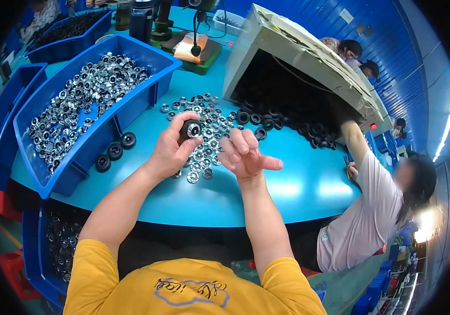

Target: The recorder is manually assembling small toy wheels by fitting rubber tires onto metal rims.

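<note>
Between the thumb and fingers of my left hand [168,151] is a small toy wheel [193,130], a black tyre with a shiny chrome hub inside. My right hand [247,155] is raised just to the right of it, thumb stuck out and fingers loosely bent and apart, with nothing in them. Beneath and between the hands, loose chrome wheel hubs [207,174] lie scattered on the turquoise table [214,205]. Black tyres [268,124] spread beyond my right hand, out of a white box's dark opening. Several wheels with tyres [114,151] stand left of my left forearm.
A large blue bin [125,113] of chrome hubs stands at the left. The white box [298,52] fills the back right. Beside me on the right, a co-worker [361,210] reaches into it. A green-based machine [197,55] stands behind; another blue bin [34,252] sits low at left.
</note>
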Demonstrator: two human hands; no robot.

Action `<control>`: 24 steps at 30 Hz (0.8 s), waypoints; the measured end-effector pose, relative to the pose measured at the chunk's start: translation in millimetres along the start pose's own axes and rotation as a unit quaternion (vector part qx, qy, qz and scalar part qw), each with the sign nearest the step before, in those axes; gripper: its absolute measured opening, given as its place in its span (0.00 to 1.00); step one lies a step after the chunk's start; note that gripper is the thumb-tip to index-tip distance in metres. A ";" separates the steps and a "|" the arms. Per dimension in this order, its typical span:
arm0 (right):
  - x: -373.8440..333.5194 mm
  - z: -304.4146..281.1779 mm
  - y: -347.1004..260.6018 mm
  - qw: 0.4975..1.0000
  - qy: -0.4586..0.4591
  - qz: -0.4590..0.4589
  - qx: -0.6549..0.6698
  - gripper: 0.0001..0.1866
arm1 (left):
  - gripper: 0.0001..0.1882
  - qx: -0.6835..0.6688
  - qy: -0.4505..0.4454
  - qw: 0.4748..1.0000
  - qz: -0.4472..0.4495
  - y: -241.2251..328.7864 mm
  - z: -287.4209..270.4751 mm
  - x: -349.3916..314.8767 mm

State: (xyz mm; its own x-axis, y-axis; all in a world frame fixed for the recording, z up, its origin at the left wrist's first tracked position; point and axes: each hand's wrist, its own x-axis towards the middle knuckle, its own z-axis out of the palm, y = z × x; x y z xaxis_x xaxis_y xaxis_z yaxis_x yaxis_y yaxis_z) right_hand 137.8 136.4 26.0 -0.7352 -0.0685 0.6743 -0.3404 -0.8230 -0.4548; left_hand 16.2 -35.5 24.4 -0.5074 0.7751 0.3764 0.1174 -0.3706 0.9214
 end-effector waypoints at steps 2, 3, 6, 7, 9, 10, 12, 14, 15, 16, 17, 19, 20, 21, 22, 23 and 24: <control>-0.3 -0.4 1.3 1.000 -0.022 0.002 0.003 0.38 | 0.23 0.018 -0.007 1.000 0.005 -2.9 3.1 1.1; -1.0 -0.7 1.8 1.000 -0.025 0.000 0.006 0.38 | 0.23 0.025 0.007 0.999 0.042 -8.7 4.9 2.5; -3.8 -2.0 1.1 1.000 -0.025 0.003 0.010 0.37 | 0.24 0.022 0.012 0.999 0.034 -8.2 5.2 2.9; -4.0 -1.3 1.7 1.000 -0.022 0.004 0.008 0.36 | 0.24 0.020 0.013 0.999 0.032 -8.3 4.8 2.8; -3.7 0.6 2.3 1.000 -0.014 0.005 0.000 0.35 | 0.23 0.016 0.015 0.999 0.029 -8.1 3.9 3.0; -3.7 0.0 3.4 1.000 0.001 0.006 -0.009 0.34 | 0.23 0.014 0.012 1.000 0.014 -5.9 2.7 2.0; -6.7 -2.6 -1.3 0.999 0.041 0.013 -0.033 0.33 | 0.23 0.011 0.006 1.000 -0.016 -0.2 3.7 1.7; -1.8 2.5 -1.1 0.978 0.169 0.025 -0.117 0.27 | 0.23 0.040 0.032 0.999 0.004 -1.0 2.9 1.5; 0.0 5.7 -1.4 0.959 0.232 0.038 -0.156 0.24 | 0.22 0.063 0.031 0.997 -0.008 1.3 1.8 1.0; 5.4 12.1 -1.0 0.915 0.320 0.056 -0.238 0.20 | 0.22 0.083 0.028 0.996 -0.019 2.3 1.3 1.5; 8.2 10.9 3.7 0.877 0.366 0.077 -0.302 0.13 | 0.22 0.098 0.034 0.995 0.005 -3.2 2.1 2.2; 10.4 13.0 12.7 0.807 0.374 0.108 -0.443 0.20 | 0.22 0.106 0.031 0.994 0.016 -6.7 3.5 2.6; 10.5 12.9 15.7 0.796 0.362 0.107 -0.474 0.22 | 0.22 0.114 0.023 0.993 -0.005 -2.1 4.3 2.5; 11.5 14.2 18.4 0.797 0.357 0.105 -0.476 0.23 | 0.22 0.129 0.018 0.991 0.013 -7.9 2.5 2.8; 14.4 17.7 19.5 0.797 0.351 0.105 -0.481 0.25 | 0.23 0.142 0.015 0.989 0.031 -10.4 1.5 3.6; 16.3 19.6 21.2 0.797 0.345 0.104 -0.484 0.26 | 0.23 0.166 0.017 0.985 0.037 -11.7 0.4 2.4; 16.8 19.4 23.7 0.796 0.339 0.100 -0.491 0.26 | 0.23 0.191 0.019 0.980 0.042 -12.2 -0.6 0.7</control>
State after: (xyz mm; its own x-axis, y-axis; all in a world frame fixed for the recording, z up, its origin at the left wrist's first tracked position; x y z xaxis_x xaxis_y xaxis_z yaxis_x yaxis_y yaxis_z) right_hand 128.8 104.8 37.9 -0.8665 0.4510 0.2138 -0.2265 0.0265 -0.9737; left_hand 13.9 -30.7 13.3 -0.5129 0.7277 0.4554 0.4678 -0.2078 0.8591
